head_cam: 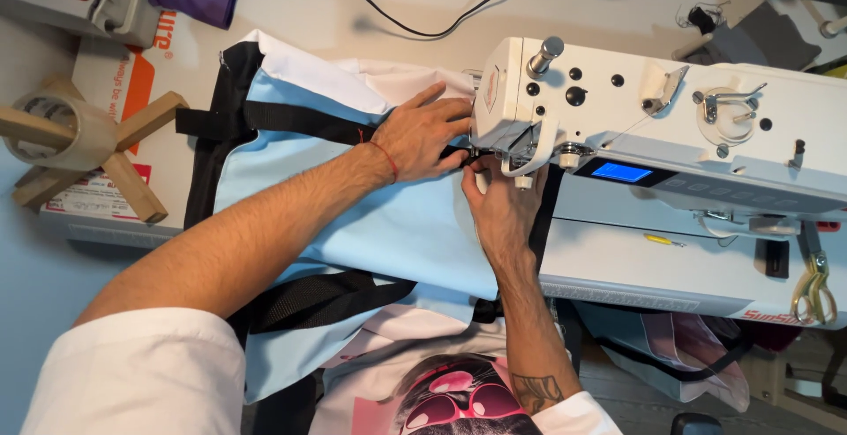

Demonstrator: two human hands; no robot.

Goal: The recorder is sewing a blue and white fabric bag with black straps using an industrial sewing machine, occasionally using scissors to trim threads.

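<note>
- Our left hand [422, 139] lies palm down on the light blue fabric [388, 223], fingers spread a little and pressed flat, their tips reaching the black strap [300, 123] just short of the machine head.
- Our right hand [501, 206] sits at six o'clock from the needle area [476, 154], fingers curled upward and pinching the fabric edge right under the presser foot; the exact grip is partly hidden by the machine head.
- A thin red thread or band [389, 160] circles the left wrist.
- The blue piece, with a white lining [318, 71] showing at its twelve o'clock edge, is spread from the needle toward nine o'clock, across the table and down over our lap.
- The black strap runs along the upper part of the panel; a second black strap [309, 301] crosses at six o'clock near our body.
- We judge the work to be in mid-seam: the strap end sits at the needle, while how much of it is already stitched cannot be told.
- The white sewing machine [653, 126] fills the three o'clock side, its small blue screen [621, 172] lit.
- Gold-handled scissors [813, 287] lie at four o'clock; a tape roll on a wooden stand [66, 135] is at nine o'clock; a black cable [423, 25] runs at twelve o'clock.
</note>
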